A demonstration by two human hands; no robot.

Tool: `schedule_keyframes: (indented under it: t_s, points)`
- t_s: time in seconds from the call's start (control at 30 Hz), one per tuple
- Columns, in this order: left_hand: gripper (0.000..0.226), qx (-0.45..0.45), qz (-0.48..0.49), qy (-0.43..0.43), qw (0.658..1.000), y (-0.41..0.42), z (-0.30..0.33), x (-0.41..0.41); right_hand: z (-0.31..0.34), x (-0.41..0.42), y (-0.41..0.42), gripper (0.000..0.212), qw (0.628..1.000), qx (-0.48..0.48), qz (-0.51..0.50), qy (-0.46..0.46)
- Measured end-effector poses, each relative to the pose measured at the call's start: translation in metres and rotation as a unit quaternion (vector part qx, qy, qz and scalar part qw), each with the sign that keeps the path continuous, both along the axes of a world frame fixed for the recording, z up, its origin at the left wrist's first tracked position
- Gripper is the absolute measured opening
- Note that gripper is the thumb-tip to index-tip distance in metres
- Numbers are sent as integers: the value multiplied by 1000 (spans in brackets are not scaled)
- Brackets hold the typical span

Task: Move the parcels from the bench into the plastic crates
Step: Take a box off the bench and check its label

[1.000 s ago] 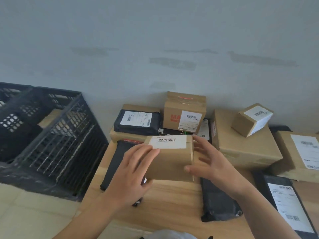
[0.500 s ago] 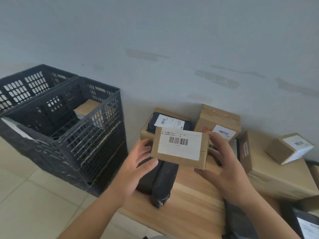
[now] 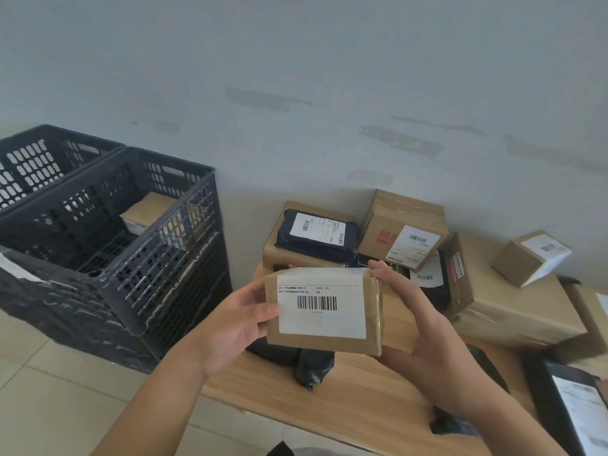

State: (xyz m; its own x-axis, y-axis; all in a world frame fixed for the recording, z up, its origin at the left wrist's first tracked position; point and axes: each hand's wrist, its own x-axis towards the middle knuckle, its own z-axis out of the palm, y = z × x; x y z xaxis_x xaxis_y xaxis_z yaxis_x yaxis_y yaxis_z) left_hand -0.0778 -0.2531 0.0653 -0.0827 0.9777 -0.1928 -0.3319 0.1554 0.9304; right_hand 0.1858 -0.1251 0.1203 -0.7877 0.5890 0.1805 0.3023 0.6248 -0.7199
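Note:
A small brown cardboard parcel with a white barcode label faces me, lifted above the wooden bench. My left hand grips its left end and my right hand grips its right end. Two black plastic crates stand on the floor to the left: the nearer crate holds a brown box, and the farther crate sits behind it. More parcels lie on the bench: a black mailer on a box, a box with red print, and a black bag under the held parcel.
A large brown box with a small box on top stands at the right. A black mailer with a label lies at the bottom right. The grey wall runs behind the bench. Tiled floor lies below the crates.
The parcel has been lifted off the bench and tilted so its label faces me. My view has swung left, bringing the crates further into sight.

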Motion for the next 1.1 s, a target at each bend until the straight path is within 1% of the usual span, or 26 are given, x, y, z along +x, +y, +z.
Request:
schedule_keyframes:
  t_s: [0.07,0.13,0.23,0.3,0.37,0.43,0.5,0.57,0.63,0.67,0.87,1.0,1.1]
  points:
    - [92,6,-20,7,1000,2,3,-3,4,2,-4,111,1000,0,-7,-7]
    - [90,23,-22,29,999,5,7,-3,8,4,-6,111,1000,-11,-10,-13]
    - [85,47,12,99,994,7,15,-2,9,9,-5,119,997,-72,-17,-22]
    - [88,67,39,148,986,6,20,-2,6,14,-3,122,992,-129,-3,4]
    - [91,91,45,171,980,3,23,-2,5,18,-6,114,975,-211,-12,73]
    - [95,116,39,175,977,0,25,-2,7,17,-10,101,948,-282,-62,131]
    - [100,135,33,184,973,-3,27,1,9,16,-11,92,921,-344,-89,160]
    - [102,153,29,187,970,-5,28,6,11,15,-10,76,899,-389,-88,180]
    - [103,163,20,187,969,-7,29,11,14,14,-10,61,890,-410,-80,183]
    - [103,166,15,188,968,-8,28,12,15,14,-10,58,888,-416,-73,182]
    - [104,170,-3,196,966,-13,29,16,14,19,-9,59,891,-418,-38,172]
    - [105,159,-7,208,965,-12,26,19,10,19,-4,55,885,-425,-45,183]
    - [105,146,-24,198,969,-10,26,21,8,19,-1,53,882,-430,-52,185]
